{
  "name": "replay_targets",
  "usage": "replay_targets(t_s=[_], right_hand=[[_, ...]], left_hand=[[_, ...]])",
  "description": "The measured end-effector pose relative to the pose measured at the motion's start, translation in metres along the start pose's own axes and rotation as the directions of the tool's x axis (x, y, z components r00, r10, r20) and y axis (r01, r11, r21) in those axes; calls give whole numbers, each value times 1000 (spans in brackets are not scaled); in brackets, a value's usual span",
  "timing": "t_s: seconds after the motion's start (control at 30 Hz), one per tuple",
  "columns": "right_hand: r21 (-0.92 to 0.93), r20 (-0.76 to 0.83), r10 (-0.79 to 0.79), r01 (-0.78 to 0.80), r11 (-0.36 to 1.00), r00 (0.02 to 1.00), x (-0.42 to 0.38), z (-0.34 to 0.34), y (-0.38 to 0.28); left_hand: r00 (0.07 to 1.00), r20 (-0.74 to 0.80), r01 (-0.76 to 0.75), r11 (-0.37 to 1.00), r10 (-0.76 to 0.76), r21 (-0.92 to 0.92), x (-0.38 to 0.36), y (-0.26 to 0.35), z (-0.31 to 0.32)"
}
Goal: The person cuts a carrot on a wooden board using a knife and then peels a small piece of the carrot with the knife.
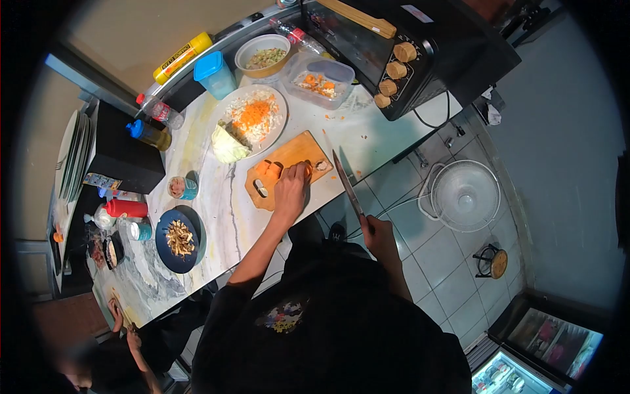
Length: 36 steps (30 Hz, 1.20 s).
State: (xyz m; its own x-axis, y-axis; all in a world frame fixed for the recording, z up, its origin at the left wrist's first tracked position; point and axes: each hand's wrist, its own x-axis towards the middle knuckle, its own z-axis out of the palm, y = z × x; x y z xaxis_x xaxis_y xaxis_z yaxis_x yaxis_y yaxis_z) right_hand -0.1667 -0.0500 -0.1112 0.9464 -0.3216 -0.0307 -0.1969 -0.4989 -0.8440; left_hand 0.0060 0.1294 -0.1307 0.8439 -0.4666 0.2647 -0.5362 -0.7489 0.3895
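My left hand [291,190] is on the wooden cutting board [289,152], its fingers curled over a piece of carrot that they mostly hide. More orange carrot chunks [268,169] lie on the board just left of these fingers. Off the counter's front edge, my right hand [380,238] grips the dark handle of a kitchen knife [348,182]. Its long blade points up and away, to the right of the board and apart from the carrot. Behind the board, a white plate [282,108] holds shredded carrot, chopped pale pieces and a cabbage wedge [228,143].
A plastic container [344,98] and a bowl [243,62] of chopped food stand at the back, beside a black toaster oven [420,72]. On the left, a dark plate [172,253] carries sliced mushrooms. Another person's hands [125,327] work at the counter's far left end.
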Motion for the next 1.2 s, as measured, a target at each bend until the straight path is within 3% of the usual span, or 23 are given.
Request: replay_targets(t_s=[0.17, 0.3, 0.47, 0.57, 0.7, 0.77, 1.0, 1.1, 1.17, 1.2], right_hand=[[9, -21, 8, -8, 1000, 1000, -3, 0, 2], [20, -22, -8, 8, 1000, 1000, 0, 1, -1], [18, -29, -43, 43, 999, 999, 7, 2, -2], [21, -25, -35, 36, 999, 999, 10, 2, -1], [28, -14, -17, 17, 999, 1000, 13, 3, -3], [27, -19, -24, 25, 999, 1000, 14, 4, -2], [74, -12, -68, 68, 995, 998, 17, 10, 2], [63, 6, -50, 50, 997, 999, 18, 14, 6], [97, 46, -6, 2, 995, 999, 17, 14, 4], [129, 90, 39, -51, 990, 995, 16, 15, 3]], left_hand=[[991, 35, -133, 991, 132, 22, 14, -4, -2], [985, 76, -158, 987, 156, 20, 24, -10, 4], [958, 155, -263, 957, 243, 124, 33, -19, 4], [948, 126, -310, 940, 294, 143, 44, -29, 5], [939, 139, -326, 942, 314, 74, 64, -41, 3], [939, 232, -278, 957, 253, 82, 71, -40, 2], [969, 182, -157, 984, 169, -81, 70, -41, -2], [988, 94, -102, 971, 125, -217, 64, -42, -17], [994, 24, 107, 923, -106, -370, 55, -19, -56], [983, -114, 70, 875, -141, -478, 50, -21, -55]])
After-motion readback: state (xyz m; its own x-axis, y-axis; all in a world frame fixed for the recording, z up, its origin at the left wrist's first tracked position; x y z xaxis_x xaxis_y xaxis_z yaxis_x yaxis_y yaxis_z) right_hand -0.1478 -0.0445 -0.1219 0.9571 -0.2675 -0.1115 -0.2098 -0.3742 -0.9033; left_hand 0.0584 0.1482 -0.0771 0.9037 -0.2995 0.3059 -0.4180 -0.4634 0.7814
